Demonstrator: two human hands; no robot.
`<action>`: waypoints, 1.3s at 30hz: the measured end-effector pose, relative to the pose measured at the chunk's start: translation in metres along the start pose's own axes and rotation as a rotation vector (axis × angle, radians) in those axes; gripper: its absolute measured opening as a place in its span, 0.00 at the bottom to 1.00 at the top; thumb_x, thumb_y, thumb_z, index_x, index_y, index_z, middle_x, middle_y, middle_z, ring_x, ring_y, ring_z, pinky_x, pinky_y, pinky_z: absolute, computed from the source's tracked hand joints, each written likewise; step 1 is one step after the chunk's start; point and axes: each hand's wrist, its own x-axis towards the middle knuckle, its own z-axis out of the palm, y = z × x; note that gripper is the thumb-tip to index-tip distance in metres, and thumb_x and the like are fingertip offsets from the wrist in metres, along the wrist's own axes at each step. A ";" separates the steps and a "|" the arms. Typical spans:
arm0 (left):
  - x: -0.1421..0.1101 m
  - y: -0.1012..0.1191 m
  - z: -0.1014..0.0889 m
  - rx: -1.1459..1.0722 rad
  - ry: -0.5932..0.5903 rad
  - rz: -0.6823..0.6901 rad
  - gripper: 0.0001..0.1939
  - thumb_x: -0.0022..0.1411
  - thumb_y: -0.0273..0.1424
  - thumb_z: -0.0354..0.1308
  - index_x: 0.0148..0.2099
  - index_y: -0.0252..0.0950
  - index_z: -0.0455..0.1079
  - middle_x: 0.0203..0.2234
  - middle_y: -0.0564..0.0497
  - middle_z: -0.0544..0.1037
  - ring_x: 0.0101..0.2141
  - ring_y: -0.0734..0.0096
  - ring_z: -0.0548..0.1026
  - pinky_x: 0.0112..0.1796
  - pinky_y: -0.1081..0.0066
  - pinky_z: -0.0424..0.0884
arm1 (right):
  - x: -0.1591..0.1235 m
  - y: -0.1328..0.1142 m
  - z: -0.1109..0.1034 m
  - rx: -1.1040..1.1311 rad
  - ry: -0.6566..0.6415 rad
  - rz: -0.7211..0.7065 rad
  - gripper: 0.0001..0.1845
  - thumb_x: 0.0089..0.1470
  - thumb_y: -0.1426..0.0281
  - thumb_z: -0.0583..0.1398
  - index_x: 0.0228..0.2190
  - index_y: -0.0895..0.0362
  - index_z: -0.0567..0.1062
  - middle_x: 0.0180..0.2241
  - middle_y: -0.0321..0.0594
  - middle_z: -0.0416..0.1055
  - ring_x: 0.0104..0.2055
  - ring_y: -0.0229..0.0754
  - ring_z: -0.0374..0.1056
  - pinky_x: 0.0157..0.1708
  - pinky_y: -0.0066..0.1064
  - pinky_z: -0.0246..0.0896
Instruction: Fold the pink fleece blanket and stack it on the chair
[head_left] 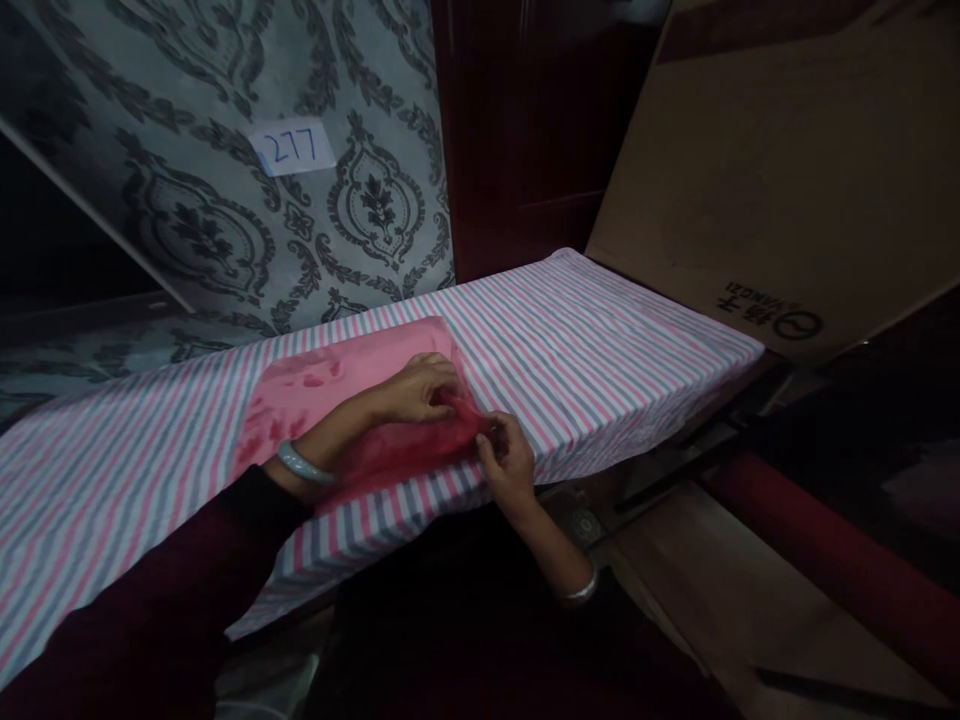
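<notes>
A thin, see-through red plastic bag (360, 352) lies flattened on a striped cloth (555, 340). Darker red patches mark its left part, and its near right side is bunched up. My left hand (424, 388) reaches across the bag and pinches the gathered red film near its right end. Close beside it, my right hand (508, 460) grips the bag's right corner between thumb and fingers. A short stretch of red film runs between the two hands. Whatever may be inside the bag cannot be made out.
The cloth covers a long table and hangs over its near edge. Behind it stand a patterned wall (300, 220) with a paper reading 277 (292, 146) and a dark red door (517, 130). A large cardboard box (780, 170) stands at the right; a red roll (825, 560) lies below.
</notes>
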 end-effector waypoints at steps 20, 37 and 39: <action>0.016 0.015 -0.004 -0.067 -0.156 -0.085 0.07 0.63 0.33 0.59 0.44 0.39 0.74 0.39 0.53 0.81 0.46 0.63 0.74 0.63 0.49 0.46 | 0.007 -0.008 -0.002 -0.012 0.060 0.000 0.08 0.58 0.63 0.59 0.37 0.53 0.74 0.33 0.37 0.71 0.32 0.41 0.67 0.33 0.32 0.64; 0.024 0.019 -0.004 0.059 -0.243 -0.035 0.13 0.63 0.36 0.56 0.28 0.36 0.72 0.22 0.56 0.75 0.27 0.73 0.68 0.47 0.63 0.58 | 0.007 -0.009 -0.001 0.152 -0.078 0.164 0.11 0.54 0.60 0.60 0.37 0.52 0.71 0.29 0.33 0.72 0.21 0.36 0.65 0.22 0.28 0.59; 0.026 0.019 -0.003 0.055 -0.252 -0.017 0.16 0.66 0.36 0.53 0.27 0.36 0.71 0.22 0.55 0.76 0.25 0.73 0.68 0.45 0.65 0.60 | 0.007 -0.010 -0.003 0.132 -0.096 0.164 0.09 0.54 0.60 0.60 0.33 0.52 0.70 0.25 0.32 0.70 0.19 0.37 0.64 0.20 0.28 0.58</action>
